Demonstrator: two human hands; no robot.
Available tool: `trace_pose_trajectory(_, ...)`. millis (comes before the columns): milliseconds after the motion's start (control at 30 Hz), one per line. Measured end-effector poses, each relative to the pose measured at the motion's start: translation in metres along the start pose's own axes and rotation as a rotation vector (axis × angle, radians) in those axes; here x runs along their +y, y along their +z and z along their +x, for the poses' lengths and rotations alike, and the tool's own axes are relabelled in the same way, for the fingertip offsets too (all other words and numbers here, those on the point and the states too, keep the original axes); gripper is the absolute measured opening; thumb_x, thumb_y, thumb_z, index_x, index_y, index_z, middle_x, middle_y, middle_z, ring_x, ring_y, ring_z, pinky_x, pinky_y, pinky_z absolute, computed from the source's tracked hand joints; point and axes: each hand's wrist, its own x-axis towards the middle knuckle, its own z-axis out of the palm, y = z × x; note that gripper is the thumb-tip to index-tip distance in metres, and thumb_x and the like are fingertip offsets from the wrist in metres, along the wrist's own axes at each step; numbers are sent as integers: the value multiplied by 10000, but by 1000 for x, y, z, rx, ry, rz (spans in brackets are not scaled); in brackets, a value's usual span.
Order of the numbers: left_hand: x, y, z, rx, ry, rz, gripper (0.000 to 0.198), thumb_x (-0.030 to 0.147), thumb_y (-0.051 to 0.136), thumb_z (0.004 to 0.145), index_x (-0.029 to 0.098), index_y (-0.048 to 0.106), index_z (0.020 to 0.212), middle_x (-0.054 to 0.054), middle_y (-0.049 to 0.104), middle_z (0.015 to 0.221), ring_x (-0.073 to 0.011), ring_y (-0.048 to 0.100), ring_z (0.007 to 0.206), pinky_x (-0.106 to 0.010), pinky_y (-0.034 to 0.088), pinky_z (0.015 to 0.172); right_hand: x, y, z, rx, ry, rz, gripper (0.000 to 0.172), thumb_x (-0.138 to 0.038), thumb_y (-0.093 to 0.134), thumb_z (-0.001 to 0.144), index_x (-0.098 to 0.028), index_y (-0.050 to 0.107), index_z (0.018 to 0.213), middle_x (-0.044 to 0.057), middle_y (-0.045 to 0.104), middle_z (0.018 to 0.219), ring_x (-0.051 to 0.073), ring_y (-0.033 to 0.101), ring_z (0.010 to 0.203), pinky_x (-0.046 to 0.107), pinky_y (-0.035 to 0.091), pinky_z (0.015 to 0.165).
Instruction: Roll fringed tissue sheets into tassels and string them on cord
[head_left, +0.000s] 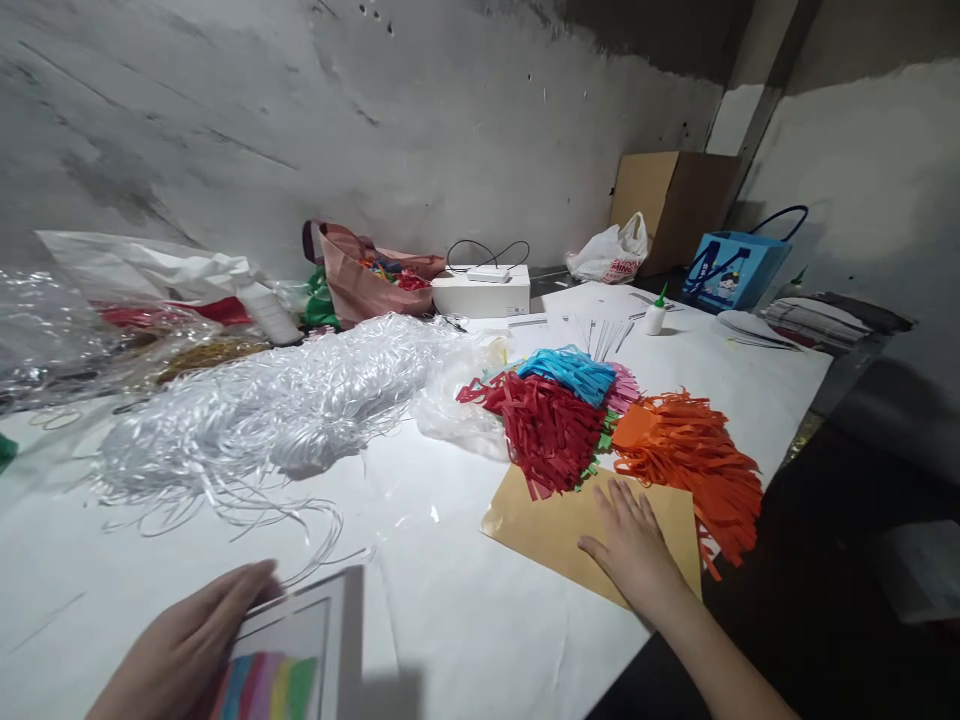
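Note:
At the lower left, my left hand (191,630) is closed around the edge of a flat white-bordered packet (281,650) with blue, red, purple, yellow and green bands on its face. Its exact kind is unclear. My right hand (630,535) lies flat, fingers spread, on a brown paper envelope (540,525). Just beyond those fingers sit bundles of cut paper fringe: dark red fringe (551,430), blue fringe (570,373) and orange fringe (694,460). The red fringe overlaps the envelope's far edge, and the orange one lies beside its right side.
A big heap of white string (285,400) spreads over the paper-covered table (465,620). Behind stand a pink bag (360,280), a white box (480,293) and a glue bottle (655,315). Farther right are a blue bag (739,265) and a cardboard box (660,200).

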Motion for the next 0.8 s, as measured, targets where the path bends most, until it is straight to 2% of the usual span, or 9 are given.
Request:
trace_pose_trajectory(67,54,15,5,-218,110,-89,529,702,446,829,249,718,854,23,771,822,-251,690,829,-304,519,798,-1,12,-7,-11,-37,-41,694,-450,716,846,-59,553,1396,274,439,1495,420,416,1396,576,352,1140)
trace_pose_trajectory(100,80,26,6,-353,161,-92,483,646,458,841,232,707,845,7,751,785,-238,677,770,-298,509,758,-5,18,-14,-2,-67,-73,697,-491,694,856,-76,557,1398,263,436,1502,412,428,1390,552,372,1132)
trace_pose_trajectory(167,121,52,5,-555,224,-84,407,543,444,859,212,681,864,-21,748,813,-234,675,799,-299,488,767,-17,28,-29,56,-117,-133,715,-567,653,862,-103,564,1399,251,451,1497,408,459,1367,535,406,1101)
trace_pose_trajectory(233,145,74,2,-604,219,-85,344,496,474,841,204,652,878,-26,743,783,-224,669,752,-290,475,708,-21,35,-41,145,-165,-161,722,-628,605,868,-114,588,1374,251,491,1469,410,498,1330,529,441,1052)
trace_pose_trajectory(333,154,90,-4,-573,165,-76,265,426,507,818,195,614,890,-29,727,768,-215,648,718,-282,437,652,-14,38,-51,280,-262,-164,714,-678,509,895,-115,618,1321,249,562,1403,398,560,1260,498,477,971)
trace_pose_trajectory(467,155,90,-13,-570,101,-81,200,353,567,762,186,631,852,-26,704,762,-211,619,711,-283,405,636,1,37,-51,386,-354,-154,724,-691,474,907,-99,582,1309,263,597,1348,382,603,1192,463,472,926)
trace_pose_trajectory(667,159,90,-18,-586,36,-205,199,367,612,754,185,630,834,-25,692,806,-216,602,755,-290,408,656,7,40,-53,370,-377,-110,706,-594,551,895,-114,467,1407,258,590,1355,403,595,1199,480,463,914)
trace_pose_trajectory(800,153,94,-14,-661,-17,-341,235,380,639,731,166,662,826,-11,680,749,-195,589,704,-283,419,646,10,40,-53,382,-392,-87,695,-560,539,909,-116,435,1434,246,604,1342,410,603,1185,505,454,917)
